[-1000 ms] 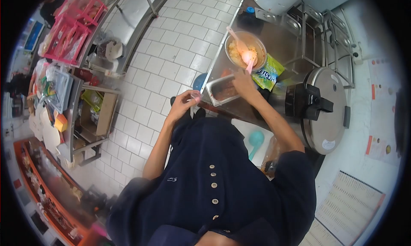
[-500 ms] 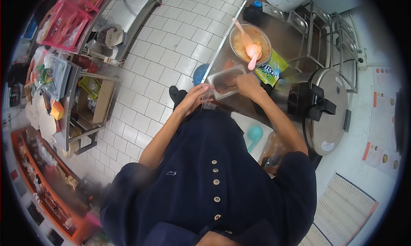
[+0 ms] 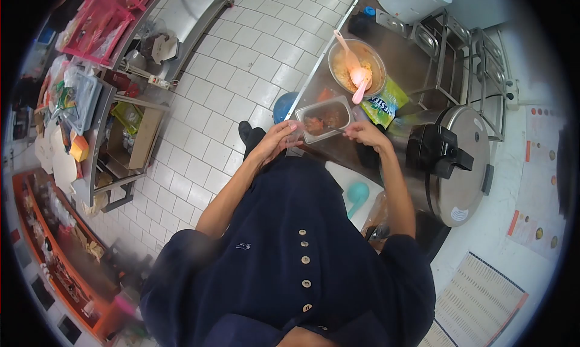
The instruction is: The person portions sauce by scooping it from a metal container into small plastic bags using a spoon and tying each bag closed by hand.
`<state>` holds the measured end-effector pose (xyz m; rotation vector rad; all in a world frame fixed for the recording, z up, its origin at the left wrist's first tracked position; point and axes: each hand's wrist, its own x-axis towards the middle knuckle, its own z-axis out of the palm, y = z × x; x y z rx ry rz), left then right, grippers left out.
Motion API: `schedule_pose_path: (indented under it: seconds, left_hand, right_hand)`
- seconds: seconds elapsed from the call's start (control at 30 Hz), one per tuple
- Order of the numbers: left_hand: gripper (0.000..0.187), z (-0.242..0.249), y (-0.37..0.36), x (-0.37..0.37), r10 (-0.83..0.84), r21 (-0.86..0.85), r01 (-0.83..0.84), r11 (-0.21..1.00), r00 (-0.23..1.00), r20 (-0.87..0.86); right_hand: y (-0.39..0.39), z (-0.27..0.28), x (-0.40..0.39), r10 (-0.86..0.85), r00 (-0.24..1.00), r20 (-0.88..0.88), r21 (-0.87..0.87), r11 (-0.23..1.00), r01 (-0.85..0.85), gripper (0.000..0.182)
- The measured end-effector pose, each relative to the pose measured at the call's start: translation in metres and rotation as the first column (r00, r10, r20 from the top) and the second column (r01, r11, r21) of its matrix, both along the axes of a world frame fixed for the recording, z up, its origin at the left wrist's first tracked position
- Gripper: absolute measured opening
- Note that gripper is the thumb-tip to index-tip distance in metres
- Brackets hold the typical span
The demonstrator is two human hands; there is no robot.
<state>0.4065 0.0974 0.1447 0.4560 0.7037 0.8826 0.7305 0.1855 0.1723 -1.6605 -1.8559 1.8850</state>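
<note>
A small rectangular metal pan [image 3: 309, 138] with reddish-brown pieces of food [image 3: 323, 122] in it sits at the counter's near edge. At its left corner is my left hand [image 3: 277, 141], thumb and fingers closed on what looks like thin clear plastic. My right hand [image 3: 367, 134] is at the pan's lower right corner with its fingers pinched together; what lies between them is too small to name. Beyond the pan stands a round metal bowl [image 3: 382, 75] of yellowish food, with a pink spatula [image 3: 350, 56] and a pink spoon [image 3: 360, 81] resting in it.
A green and yellow packet [image 3: 386, 104] lies right of the pan. A large lidded steel cooker [image 3: 462, 166] stands at the right. Nearer me, a turquoise ladle [image 3: 357, 193] rests on a white surface. A blue round object [image 3: 284, 106] shows beside the counter, above the tiled floor [image 3: 241, 63].
My right hand has come out of the pan to its lower right corner, and the food inside now shows. My left hand stays near the left corner. The view has shifted slightly.
</note>
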Motion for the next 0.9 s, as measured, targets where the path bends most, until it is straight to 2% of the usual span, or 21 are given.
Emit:
schedule_pose_path:
  seconds: [0.03, 0.07, 0.1, 0.2, 0.43, 0.53, 0.63, 0.7, 0.73, 0.8, 0.83, 0.9]
  left_hand:
    - [0.041, -0.001, 0.0, 0.0, 0.005, 0.002, -0.005, 1.0, 1.0, 0.001]
    - [0.041, -0.002, 0.0, -0.001, 0.013, 0.0, -0.013, 1.0, 1.0, -0.003]
    - [0.04, -0.002, -0.001, -0.001, 0.02, -0.003, -0.02, 1.0, 1.0, -0.007]
    - [0.04, -0.004, 0.001, -0.001, 0.003, 0.007, -0.003, 1.0, 1.0, -0.03]
    - [0.04, -0.008, 0.003, -0.004, -0.025, 0.044, 0.027, 0.999, 0.998, -0.06]
    - [0.039, -0.004, 0.003, -0.006, -0.02, 0.037, 0.023, 0.999, 0.998, -0.057]
    - [0.038, -0.003, 0.003, -0.009, -0.006, 0.03, 0.01, 1.0, 0.988, -0.152]
    - [0.04, -0.002, 0.005, -0.014, 0.004, 0.149, 0.081, 0.985, 0.868, -0.497]
    - [0.04, -0.002, 0.007, -0.016, 0.005, 0.152, 0.081, 0.985, 0.868, -0.497]
    - [0.044, 0.015, 0.009, -0.017, 0.136, 0.305, 0.112, 0.946, 0.715, -0.685]
    - [0.044, 0.019, 0.012, -0.018, 0.138, 0.305, 0.111, 0.946, 0.715, -0.686]
    - [0.05, 0.025, 0.021, -0.018, 0.234, 0.431, 0.248, 0.868, 0.562, -0.793]
  right_hand:
    - [-0.007, 0.008, 0.001, -0.125, 0.992, 0.027, -0.124, 0.984, 0.127, 0.015]
    - [-0.014, 0.01, 0.001, -0.204, 0.978, 0.038, -0.169, 0.964, 0.207, 0.016]
    - [-0.019, 0.007, 0.005, -0.202, 0.979, 0.039, -0.168, 0.964, 0.205, 0.016]
    - [-0.033, -0.01, 0.018, -0.365, 0.925, -0.106, -0.315, 0.895, 0.317, 0.013]
    - [-0.045, -0.022, 0.022, -0.42, 0.899, -0.125, -0.312, 0.877, 0.366, 0.012]
    - [-0.042, -0.017, 0.021, -0.38, 0.919, -0.106, -0.271, 0.9, 0.341, 0.013]
    - [-0.037, -0.018, 0.023, -0.34, 0.936, -0.088, -0.245, 0.918, 0.311, 0.015]
    - [-0.035, -0.013, 0.023, -0.308, 0.948, -0.081, -0.211, 0.935, 0.286, 0.018]
    - [-0.034, -0.011, 0.022, -0.308, 0.948, -0.082, -0.208, 0.935, 0.286, 0.018]
    - [-0.031, -0.009, 0.021, -0.284, 0.957, -0.064, -0.163, 0.949, 0.271, 0.018]
    - [-0.029, -0.009, 0.021, -0.282, 0.957, -0.065, -0.163, 0.949, 0.269, 0.018]
    - [-0.025, -0.01, 0.021, -0.257, 0.966, -0.031, -0.122, 0.96, 0.251, 0.019]
